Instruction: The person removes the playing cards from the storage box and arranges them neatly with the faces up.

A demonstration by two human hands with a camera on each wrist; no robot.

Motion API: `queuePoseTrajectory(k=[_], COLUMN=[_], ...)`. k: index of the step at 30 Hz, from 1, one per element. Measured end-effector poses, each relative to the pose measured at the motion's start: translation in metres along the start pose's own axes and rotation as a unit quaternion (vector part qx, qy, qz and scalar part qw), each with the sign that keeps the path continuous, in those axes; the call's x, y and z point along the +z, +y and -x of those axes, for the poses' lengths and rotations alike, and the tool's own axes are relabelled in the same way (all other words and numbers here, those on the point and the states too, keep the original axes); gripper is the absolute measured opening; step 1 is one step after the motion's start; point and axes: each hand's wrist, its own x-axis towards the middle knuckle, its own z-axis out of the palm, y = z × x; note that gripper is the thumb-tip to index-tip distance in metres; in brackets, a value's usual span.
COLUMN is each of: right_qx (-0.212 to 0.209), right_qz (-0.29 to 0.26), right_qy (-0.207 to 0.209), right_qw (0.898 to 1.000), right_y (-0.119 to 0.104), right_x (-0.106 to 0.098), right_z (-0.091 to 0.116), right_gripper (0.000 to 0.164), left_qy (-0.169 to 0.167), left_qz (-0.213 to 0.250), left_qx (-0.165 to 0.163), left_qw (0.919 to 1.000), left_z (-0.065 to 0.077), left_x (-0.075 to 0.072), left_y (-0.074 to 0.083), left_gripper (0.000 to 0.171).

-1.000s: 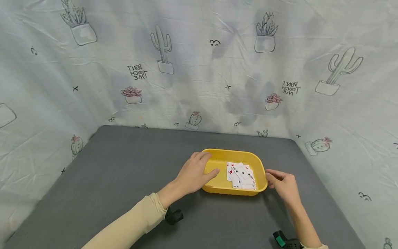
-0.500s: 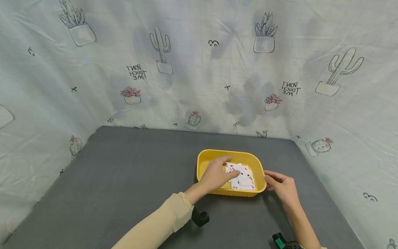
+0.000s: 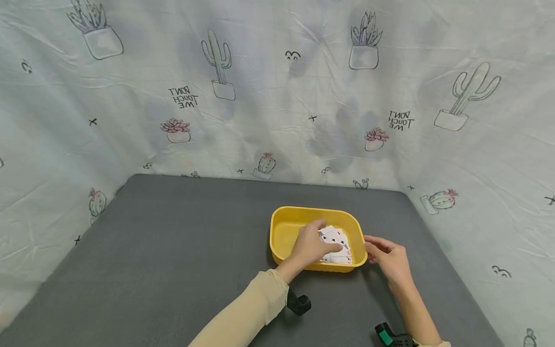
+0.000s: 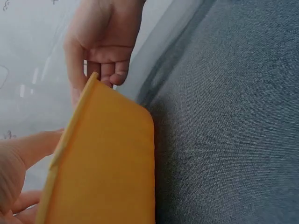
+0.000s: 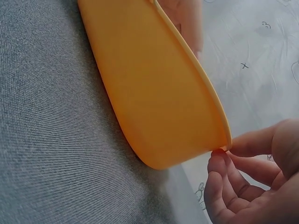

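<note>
A yellow plastic tray [image 3: 284,231] stands on the dark grey table, with several playing cards [image 3: 340,237] lying face up in an overlapping heap in its right half. My left hand [image 3: 309,245] reaches over the tray's near side, its thumb and fingers spread above the left part of the cards and covering some of them. In the left wrist view, the tray wall [image 4: 107,154] hides part of that hand. My right hand [image 3: 392,262] pinches the tray's right rim between thumb and fingers; the right wrist view shows the fingertips at the tray's corner rim [image 5: 226,133].
The grey table [image 3: 173,250] extends left and in front of the tray. A pale curtain [image 3: 269,96] printed with cacti surrounds its back and sides. Black wrist devices, one at the left wrist [image 3: 299,302] and one at the right wrist [image 3: 392,336], hang close over the table.
My left hand has moved right, from the tray's left rim to over the cards inside. The right hand keeps its hold on the rim. The whole view has shifted slightly.
</note>
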Motion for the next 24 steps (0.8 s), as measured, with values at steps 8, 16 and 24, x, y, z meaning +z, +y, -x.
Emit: queuePoseTrajectory(k=[8,16,24], right_qx=[0.004,0.010,0.014], right_qz=[-0.015,-0.029,-0.023], right_qy=[0.002,0.005,0.012], right_qw=[1.000,1.000,1.000], right_y=[0.000,0.005,0.001], right_x=[0.002,0.005,0.004], right_z=[-0.001,-0.005,-0.006], right_gripper=[0.033,0.033,0.033], left_qy=[-0.026,-0.065,-0.102], left_qz=[-0.014,-0.051,-0.100], left_qx=[-0.057,-0.076,-0.058], left_qw=[0.9979,0.9937,0.9881], left_z=[-0.013,-0.024,-0.034], left_x=[0.012,0.017,0.019], left_y=[-0.004,-0.010,-0.009], left_gripper=[0.088,0.095,0.098])
